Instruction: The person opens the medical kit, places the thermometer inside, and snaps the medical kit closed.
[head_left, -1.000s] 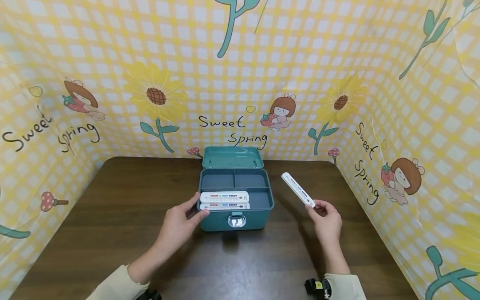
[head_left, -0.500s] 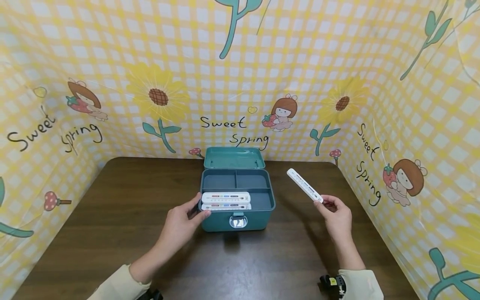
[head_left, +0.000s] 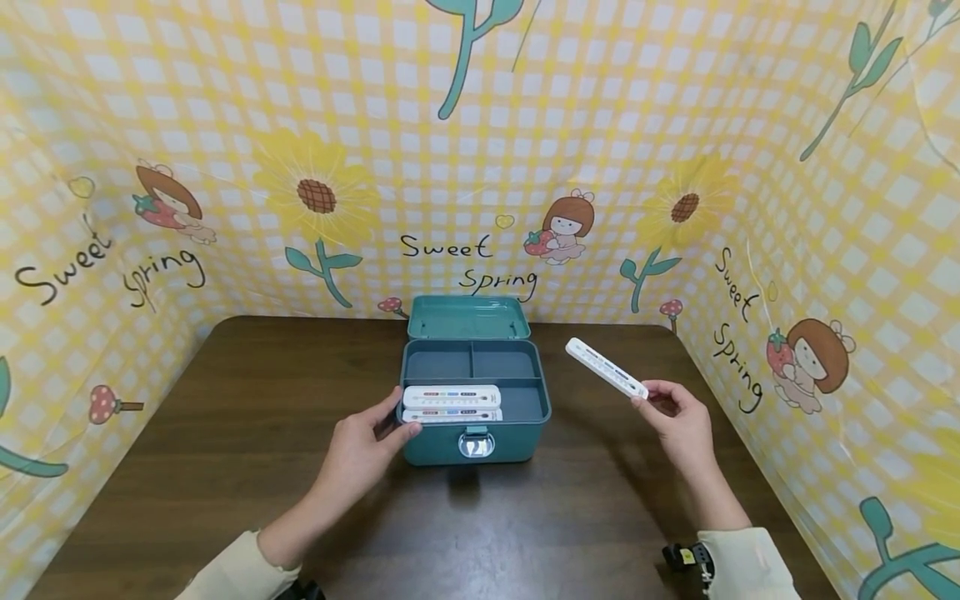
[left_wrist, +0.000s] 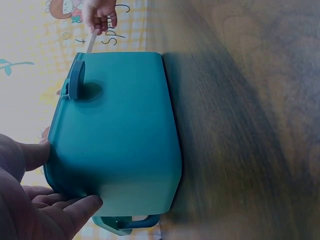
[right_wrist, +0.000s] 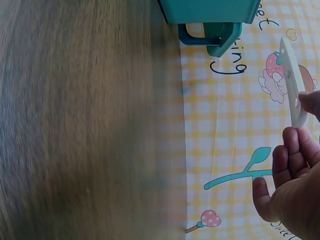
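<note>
A teal storage box (head_left: 438, 446) stands with its lid (head_left: 468, 318) tipped back, and grey compartments show inside. Along the front compartment's left part lie two long white strips (head_left: 452, 397) with small coloured print. My left hand (head_left: 366, 442) holds the box's front left corner, thumb at the rim and fingers against the side wall (left_wrist: 115, 195). To the right of the box, my right hand (head_left: 678, 423) pinches one end of a similar flat white strip (head_left: 606, 367). This strip is raised above the table, its free end pointing to the back left; small holes show along it (right_wrist: 291, 80).
The dark wooden table (head_left: 247, 433) is bordered by a yellow checked cloth backdrop (head_left: 480, 167) at the back and sides. A clear latch (head_left: 476, 446) sits on the box front, and a handle (right_wrist: 207, 37) sticks out behind the box.
My right hand has moved right and slightly farther back with the white strip, which now lies at a flatter angle in the head view. The left hand has stayed on the box corner.
</note>
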